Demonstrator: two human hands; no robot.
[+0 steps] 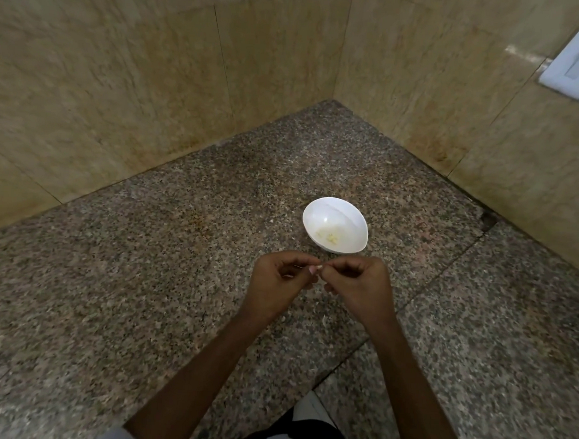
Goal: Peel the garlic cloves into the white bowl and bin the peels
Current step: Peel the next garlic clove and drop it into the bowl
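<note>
Pinching garlic clove (316, 268): left hand (279, 284), right hand (361, 284)

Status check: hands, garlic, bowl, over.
Left hand and right hand both pinching a garlic clove. White bowl just beyond, pale bits inside. Nothing in between.

I'm counting two hands, left hand (277, 282) and right hand (362, 285), pinching one garlic clove (315, 269) between them. One white bowl (335, 210) is sitting just beyond them, holding a few blurry peeled bits (329, 237). One switch plate (574, 66) is showing far right of them.
</note>
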